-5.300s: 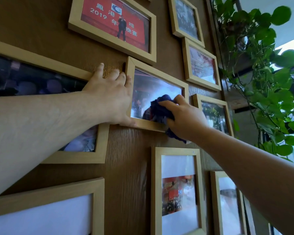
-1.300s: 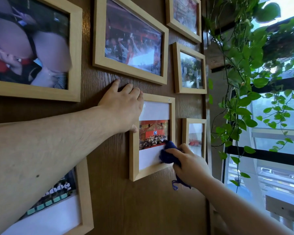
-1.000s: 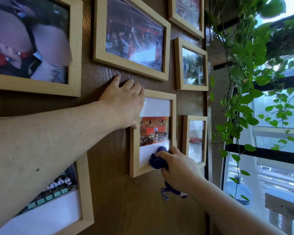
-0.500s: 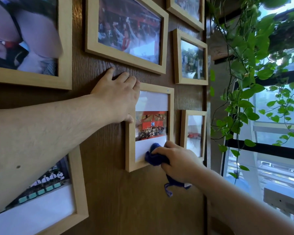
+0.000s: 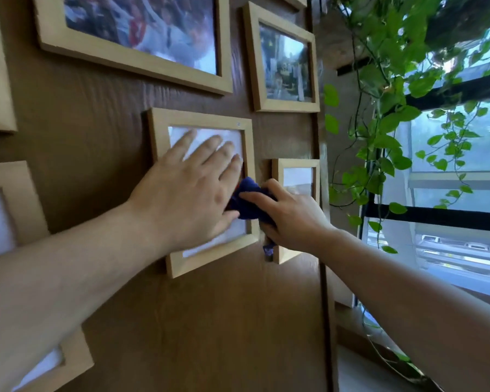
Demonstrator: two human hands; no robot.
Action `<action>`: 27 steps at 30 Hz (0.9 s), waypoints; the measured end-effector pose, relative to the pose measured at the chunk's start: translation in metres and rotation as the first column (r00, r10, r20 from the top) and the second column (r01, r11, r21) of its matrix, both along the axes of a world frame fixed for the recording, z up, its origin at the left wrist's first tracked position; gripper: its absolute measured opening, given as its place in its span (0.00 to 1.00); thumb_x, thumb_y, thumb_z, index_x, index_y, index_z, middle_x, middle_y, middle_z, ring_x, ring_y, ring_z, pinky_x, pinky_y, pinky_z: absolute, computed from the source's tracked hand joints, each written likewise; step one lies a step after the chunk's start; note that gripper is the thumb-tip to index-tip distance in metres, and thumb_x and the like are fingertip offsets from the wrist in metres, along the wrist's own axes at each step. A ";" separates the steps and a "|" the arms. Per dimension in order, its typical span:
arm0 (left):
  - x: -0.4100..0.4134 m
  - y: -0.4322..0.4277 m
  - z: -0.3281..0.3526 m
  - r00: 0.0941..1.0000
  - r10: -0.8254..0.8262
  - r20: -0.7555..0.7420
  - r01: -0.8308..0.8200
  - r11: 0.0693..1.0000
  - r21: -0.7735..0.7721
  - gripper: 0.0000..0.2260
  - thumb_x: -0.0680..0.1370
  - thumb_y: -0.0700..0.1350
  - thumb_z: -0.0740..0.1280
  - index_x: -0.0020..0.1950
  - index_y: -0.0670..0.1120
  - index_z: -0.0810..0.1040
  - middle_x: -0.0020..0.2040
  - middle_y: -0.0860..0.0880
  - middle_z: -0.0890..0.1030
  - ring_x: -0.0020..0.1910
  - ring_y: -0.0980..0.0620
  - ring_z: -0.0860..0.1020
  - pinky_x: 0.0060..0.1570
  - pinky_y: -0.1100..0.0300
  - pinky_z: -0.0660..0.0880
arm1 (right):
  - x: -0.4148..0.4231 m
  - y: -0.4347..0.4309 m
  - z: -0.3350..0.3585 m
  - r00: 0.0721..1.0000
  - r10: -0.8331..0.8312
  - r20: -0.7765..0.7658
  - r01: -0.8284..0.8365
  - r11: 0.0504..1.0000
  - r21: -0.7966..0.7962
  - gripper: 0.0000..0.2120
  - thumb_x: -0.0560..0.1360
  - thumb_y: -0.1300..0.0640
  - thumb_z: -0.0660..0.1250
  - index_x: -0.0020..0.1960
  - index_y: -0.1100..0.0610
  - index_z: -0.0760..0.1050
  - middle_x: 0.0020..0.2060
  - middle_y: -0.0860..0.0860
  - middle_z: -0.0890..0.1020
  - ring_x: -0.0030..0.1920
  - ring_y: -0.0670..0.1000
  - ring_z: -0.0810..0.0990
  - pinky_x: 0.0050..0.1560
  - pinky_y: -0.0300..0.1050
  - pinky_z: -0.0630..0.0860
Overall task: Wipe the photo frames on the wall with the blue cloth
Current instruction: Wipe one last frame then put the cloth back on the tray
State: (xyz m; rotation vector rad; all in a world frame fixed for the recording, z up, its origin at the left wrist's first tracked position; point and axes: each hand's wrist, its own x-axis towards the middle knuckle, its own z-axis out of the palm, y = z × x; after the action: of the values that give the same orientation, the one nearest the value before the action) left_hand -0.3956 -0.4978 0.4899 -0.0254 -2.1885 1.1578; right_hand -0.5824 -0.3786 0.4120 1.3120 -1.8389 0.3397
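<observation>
Several light wooden photo frames hang on a brown wood-grain wall (image 5: 91,131). My left hand (image 5: 187,190) lies flat with spread fingers over the glass of the middle frame (image 5: 159,131), hiding most of its picture. My right hand (image 5: 289,216) grips the bunched blue cloth (image 5: 248,198) at that frame's right edge, in the gap before a small frame (image 5: 277,171). A corner of the cloth hangs below my right hand. The cloth touches my left hand's thumb side.
A wide frame (image 5: 130,63) and an upright frame (image 5: 286,106) hang just above. More frames (image 5: 20,199) sit at the left. A trailing green plant (image 5: 385,108) hangs close on the right, before a window (image 5: 450,193) with a dark bar.
My left hand has slid from the frame's top-left corner onto its glass. My right hand with the cloth has moved up and right, from the lower glass to the frame's right edge.
</observation>
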 end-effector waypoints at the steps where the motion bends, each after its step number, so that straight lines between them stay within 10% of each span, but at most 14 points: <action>1: -0.007 0.005 -0.009 0.999 -0.039 0.012 0.038 0.999 0.032 0.33 0.77 0.61 0.57 0.73 0.38 0.65 0.71 0.36 0.70 0.71 0.38 0.66 0.70 0.39 0.62 | -0.006 0.004 0.000 1.000 -0.010 0.001 0.010 1.000 -0.007 0.25 0.74 0.51 0.64 0.69 0.49 0.63 0.55 0.55 0.73 0.35 0.56 0.76 0.29 0.44 0.68; 17: -0.081 0.061 -0.133 0.910 -0.403 0.095 0.322 0.833 0.449 0.30 0.75 0.58 0.62 0.68 0.37 0.70 0.65 0.36 0.76 0.65 0.37 0.72 0.67 0.41 0.67 | 0.013 0.151 -0.091 0.898 -0.425 0.118 0.423 0.905 0.043 0.24 0.70 0.50 0.60 0.66 0.52 0.69 0.52 0.56 0.76 0.34 0.59 0.78 0.27 0.42 0.64; 27: 0.000 0.160 -0.215 0.605 -0.779 0.166 0.586 0.577 0.569 0.30 0.73 0.58 0.66 0.65 0.38 0.73 0.62 0.38 0.77 0.61 0.38 0.75 0.63 0.41 0.69 | 0.214 0.260 -0.175 0.588 -0.763 0.270 0.760 0.635 0.140 0.25 0.70 0.49 0.61 0.67 0.50 0.67 0.53 0.55 0.75 0.38 0.60 0.79 0.27 0.47 0.73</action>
State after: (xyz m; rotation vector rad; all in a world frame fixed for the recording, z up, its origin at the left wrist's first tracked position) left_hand -0.3953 -0.3382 0.2752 -0.9371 -2.3732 0.1433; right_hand -0.3685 -0.1188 0.2366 0.3528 -2.4793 0.0528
